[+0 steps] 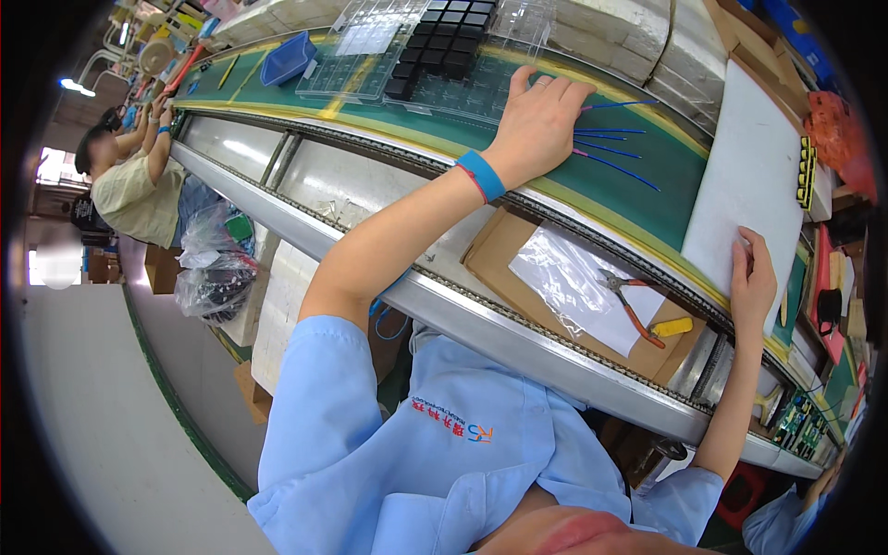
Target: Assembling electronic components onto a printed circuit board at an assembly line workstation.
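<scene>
My left hand (541,116) lies flat, fingers spread, on the near edge of a clear plastic tray (462,92) that holds several black square parts (444,42) on the green conveyor belt (666,185). A blue wristband (481,176) circles that wrist. Several thin blue wires (620,153) lie on the belt just right of this hand. My right hand (754,277) grips the near edge of a white foam board (749,176) standing across the belt at the right.
Orange-handled pliers (634,310), a yellow tool (671,326) and a clear bag (569,277) lie on cardboard (495,259) below the belt. A blue bin (287,57) sits farther along. Another person (129,190) works at the left. Green circuit boards (800,421) are at the right.
</scene>
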The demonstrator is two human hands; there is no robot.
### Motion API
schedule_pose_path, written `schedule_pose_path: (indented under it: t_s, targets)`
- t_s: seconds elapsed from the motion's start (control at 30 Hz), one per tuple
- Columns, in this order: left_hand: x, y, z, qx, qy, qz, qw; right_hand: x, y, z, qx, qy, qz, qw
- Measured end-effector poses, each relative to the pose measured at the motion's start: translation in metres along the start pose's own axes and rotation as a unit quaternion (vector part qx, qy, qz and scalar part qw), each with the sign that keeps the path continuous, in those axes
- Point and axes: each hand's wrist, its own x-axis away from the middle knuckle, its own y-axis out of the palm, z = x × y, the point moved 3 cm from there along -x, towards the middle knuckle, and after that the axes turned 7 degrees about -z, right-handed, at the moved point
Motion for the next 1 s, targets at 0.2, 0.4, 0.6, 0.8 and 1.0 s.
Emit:
schedule_pose_path:
  t_s: [0.2,0.4,0.6,0.8,1.0]
  targets:
    - [0.001,-0.004,0.005,-0.007,-0.001,0.000,1.000,0.001,0.002,0.002,-0.002,0.023,-0.002,1.000]
    - [-0.003,-0.003,0.011,0.011,0.048,-0.067,0.997,0.004,0.000,0.000,-0.018,0.033,0.007,0.999]
    - [0.000,0.003,0.007,-0.028,0.024,-0.119,0.992,0.001,-0.001,-0.002,0.005,0.009,0.026,1.000]
    - [-0.001,0.005,0.009,-0.018,0.017,-0.149,0.989,0.003,-0.003,-0.004,-0.020,0.002,0.019,1.000]
    - [-0.002,0.003,0.009,-0.027,0.018,-0.160,0.987,0.003,-0.005,-0.006,-0.019,0.003,0.012,1.000]
